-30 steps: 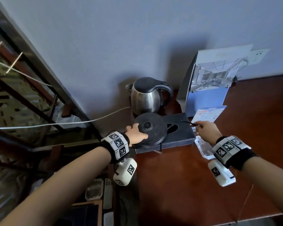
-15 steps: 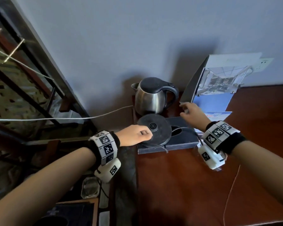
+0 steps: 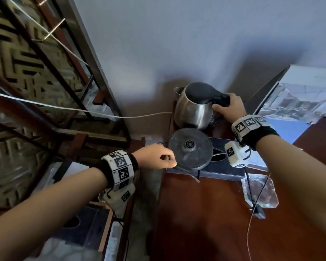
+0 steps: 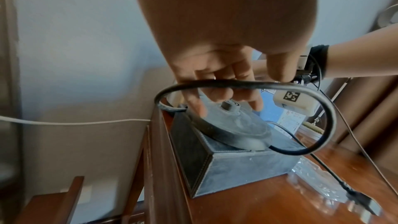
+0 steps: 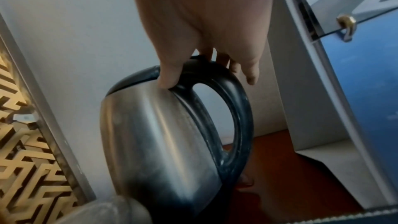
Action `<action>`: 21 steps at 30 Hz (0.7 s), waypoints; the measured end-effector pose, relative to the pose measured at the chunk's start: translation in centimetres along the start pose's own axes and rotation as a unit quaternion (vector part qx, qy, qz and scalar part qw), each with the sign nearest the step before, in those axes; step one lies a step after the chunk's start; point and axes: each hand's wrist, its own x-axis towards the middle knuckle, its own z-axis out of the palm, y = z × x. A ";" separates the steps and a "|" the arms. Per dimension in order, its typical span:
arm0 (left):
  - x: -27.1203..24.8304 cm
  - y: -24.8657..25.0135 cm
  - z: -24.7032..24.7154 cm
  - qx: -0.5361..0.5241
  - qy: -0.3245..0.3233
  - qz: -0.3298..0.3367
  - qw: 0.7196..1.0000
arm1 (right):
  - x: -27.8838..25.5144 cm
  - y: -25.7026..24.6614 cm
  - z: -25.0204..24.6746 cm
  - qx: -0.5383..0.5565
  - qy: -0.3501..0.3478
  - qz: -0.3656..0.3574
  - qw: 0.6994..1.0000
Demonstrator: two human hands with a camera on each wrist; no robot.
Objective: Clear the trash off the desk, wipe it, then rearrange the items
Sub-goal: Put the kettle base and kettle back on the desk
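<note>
A steel kettle (image 3: 194, 110) with a black lid stands at the back of the wooden desk (image 3: 205, 223), against the wall. My right hand (image 3: 222, 104) grips the top of its black handle (image 5: 241, 111), thumb pressed where the handle meets the body. In front of it the round black kettle base (image 3: 189, 147) lies on a dark tissue box (image 3: 220, 169). At the base's left edge my left hand (image 3: 167, 161) is curled, holding a loop of the base's black cord (image 4: 237, 83), fingertips touching the base (image 4: 232, 125).
A framed picture board (image 3: 299, 98) leans on the wall right of the kettle. A glass ashtray (image 3: 260, 191) and a black plug (image 3: 259, 213) lie at the desk's right. A white cable (image 3: 83, 110) runs left past a lattice screen (image 3: 17, 72). The desk's left edge drops off.
My right hand left the cord beside the tissue box and moved back onto the kettle's handle. My left hand slid off the base's top to its left edge and curled around the cord.
</note>
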 end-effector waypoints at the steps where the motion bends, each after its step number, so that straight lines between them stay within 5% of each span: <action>1: 0.0 -0.1 0.1 0.003 0.005 -0.006 1.000 | 0.2 0.0 0.0 -0.005 0.001 -0.002 1.000; 13: -0.1 0.7 -0.5 0.010 0.035 -0.014 0.999 | -0.4 -1.8 0.3 -0.001 0.064 -0.081 0.995; 21: -0.6 0.5 -0.5 0.027 0.098 -0.013 0.995 | -3.8 -5.7 -3.1 0.154 0.217 -0.083 0.960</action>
